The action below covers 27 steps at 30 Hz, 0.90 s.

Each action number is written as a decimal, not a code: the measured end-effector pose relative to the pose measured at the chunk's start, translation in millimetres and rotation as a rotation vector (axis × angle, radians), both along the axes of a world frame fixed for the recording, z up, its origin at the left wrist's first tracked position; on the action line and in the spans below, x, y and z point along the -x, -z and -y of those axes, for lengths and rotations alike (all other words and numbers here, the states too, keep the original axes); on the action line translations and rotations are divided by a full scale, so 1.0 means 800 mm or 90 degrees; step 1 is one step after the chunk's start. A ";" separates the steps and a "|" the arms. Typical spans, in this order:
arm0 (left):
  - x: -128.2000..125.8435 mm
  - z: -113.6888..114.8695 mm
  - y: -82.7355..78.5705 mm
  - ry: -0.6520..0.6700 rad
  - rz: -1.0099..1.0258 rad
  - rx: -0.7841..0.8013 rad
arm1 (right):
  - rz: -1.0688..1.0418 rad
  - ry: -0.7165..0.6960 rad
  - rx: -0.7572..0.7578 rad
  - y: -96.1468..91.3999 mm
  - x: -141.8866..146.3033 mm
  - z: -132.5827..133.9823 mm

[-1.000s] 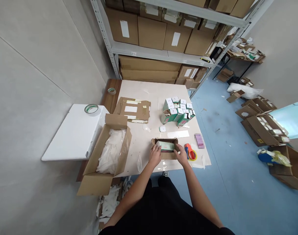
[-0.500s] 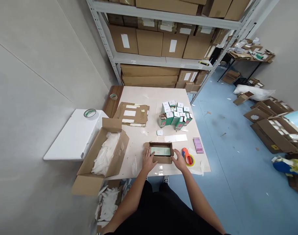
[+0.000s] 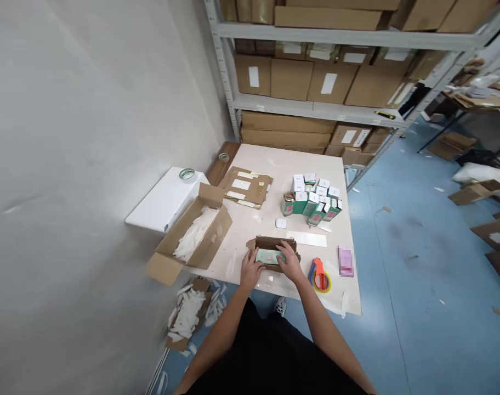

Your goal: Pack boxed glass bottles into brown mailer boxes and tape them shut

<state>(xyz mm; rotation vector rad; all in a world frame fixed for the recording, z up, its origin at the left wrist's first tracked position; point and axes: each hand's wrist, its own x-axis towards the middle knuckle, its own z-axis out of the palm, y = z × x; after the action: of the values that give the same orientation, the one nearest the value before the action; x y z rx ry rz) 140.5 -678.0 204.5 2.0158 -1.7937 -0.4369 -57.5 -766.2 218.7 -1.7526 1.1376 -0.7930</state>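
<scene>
A small open cardboard box (image 3: 270,244) sits near the front edge of the pale table (image 3: 274,164), with a green product box (image 3: 267,256) lying inside it. My left hand (image 3: 250,270) rests against the box's left side, fingers curled on its edge. My right hand (image 3: 290,260) lies over the right part of the box, fingers bent down onto the green box and flap. An orange tape dispenser (image 3: 320,275) lies just right of my right hand.
Several green-and-white product boxes (image 3: 314,198) cluster mid-table. A flattened carton (image 3: 246,186) lies at the back left. An open carton of white packing (image 3: 196,235) overhangs the left edge beside a white side table (image 3: 163,202) with a tape roll (image 3: 186,174). Shelving with cartons (image 3: 311,77) stands behind.
The camera has swung left and pulled back. My right hand moved from the box's right side onto its top, over the green box. My left hand stays at the left side.
</scene>
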 end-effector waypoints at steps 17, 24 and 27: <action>-0.106 -0.147 -0.079 -0.291 -0.017 0.087 | 0.011 -0.309 0.070 -0.088 -0.236 0.038; -0.171 -0.193 -0.081 -0.317 0.001 0.067 | -0.058 -0.382 0.125 -0.110 -0.364 0.067; -0.187 -0.207 -0.078 -0.288 0.011 0.071 | -0.190 -0.432 0.143 -0.105 -0.417 0.084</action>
<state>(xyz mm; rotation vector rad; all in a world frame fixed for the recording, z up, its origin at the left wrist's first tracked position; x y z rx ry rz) 290.4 -512.2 266.9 2.2585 -1.2789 -0.1763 275.8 -833.7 302.3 -2.3077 0.5628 -0.2520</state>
